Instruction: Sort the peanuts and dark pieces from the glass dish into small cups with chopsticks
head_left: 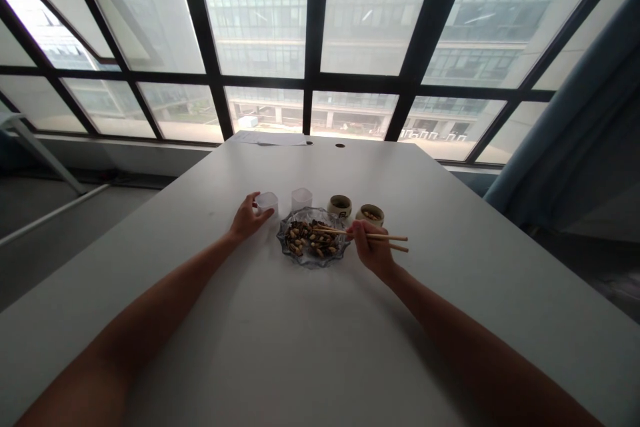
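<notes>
A scalloped glass plate holds a mix of pale, nut-like pieces and darker brown bits. Over its right rim, my right hand is closed on a pair of wooden chopsticks, whose tips reach in among the pieces. Whether the tips pinch anything is too small to tell. To the left, my left hand is wrapped round a translucent white plastic cup, thumb in front and fingers behind. A second such cup stands just behind the plate.
Two small ceramic cups stand behind the plate on the right: a dark-mouthed cup with a character on it, and another cup with pale pieces inside. Papers lie at the white table's far end. A blue curtain hangs right.
</notes>
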### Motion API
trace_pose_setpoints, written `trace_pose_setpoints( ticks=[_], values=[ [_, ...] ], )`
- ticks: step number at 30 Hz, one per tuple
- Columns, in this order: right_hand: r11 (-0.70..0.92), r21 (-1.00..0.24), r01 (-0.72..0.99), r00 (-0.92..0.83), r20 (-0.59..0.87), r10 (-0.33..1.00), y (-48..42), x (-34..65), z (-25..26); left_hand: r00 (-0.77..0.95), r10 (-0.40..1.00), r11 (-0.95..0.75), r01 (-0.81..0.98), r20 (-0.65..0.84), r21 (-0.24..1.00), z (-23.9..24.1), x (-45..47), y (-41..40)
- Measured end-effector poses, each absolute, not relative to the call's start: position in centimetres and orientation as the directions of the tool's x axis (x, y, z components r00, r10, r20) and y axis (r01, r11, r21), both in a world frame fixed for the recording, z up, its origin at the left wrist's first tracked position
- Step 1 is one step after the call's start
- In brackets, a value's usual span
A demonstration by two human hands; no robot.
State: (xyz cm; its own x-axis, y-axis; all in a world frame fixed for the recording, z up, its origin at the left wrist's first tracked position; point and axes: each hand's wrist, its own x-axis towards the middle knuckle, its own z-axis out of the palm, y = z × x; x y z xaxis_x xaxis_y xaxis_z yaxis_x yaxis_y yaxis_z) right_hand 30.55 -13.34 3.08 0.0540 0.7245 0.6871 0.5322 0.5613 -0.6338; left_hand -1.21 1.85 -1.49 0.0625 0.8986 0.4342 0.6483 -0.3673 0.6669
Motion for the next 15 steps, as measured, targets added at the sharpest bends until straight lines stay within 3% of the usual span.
trace_pose_setpoints(
  ticks=[9,12,15],
  values=[
    [0.484,-0.807,0.339,0.210,0.566,0.797,-13.1,30.4,1.8,0.079,0.884,-0.393,0.659,0.461,0.641,-1.5,-1.1,1.7],
    [0.418,-0.894,0.161,0.368,0.447,0.815,-12.4,30.3,1.9,0.102,0.828,-0.464,0.675,0.551,0.574,-1.2,-1.4,1.5],
    [0.328,-0.941,-0.086,0.512,0.240,0.824,-11.4,30.8,2.1,0.141,0.755,-0.525,0.715,0.641,0.461,0.2,-1.5,1.0]
  ],
)
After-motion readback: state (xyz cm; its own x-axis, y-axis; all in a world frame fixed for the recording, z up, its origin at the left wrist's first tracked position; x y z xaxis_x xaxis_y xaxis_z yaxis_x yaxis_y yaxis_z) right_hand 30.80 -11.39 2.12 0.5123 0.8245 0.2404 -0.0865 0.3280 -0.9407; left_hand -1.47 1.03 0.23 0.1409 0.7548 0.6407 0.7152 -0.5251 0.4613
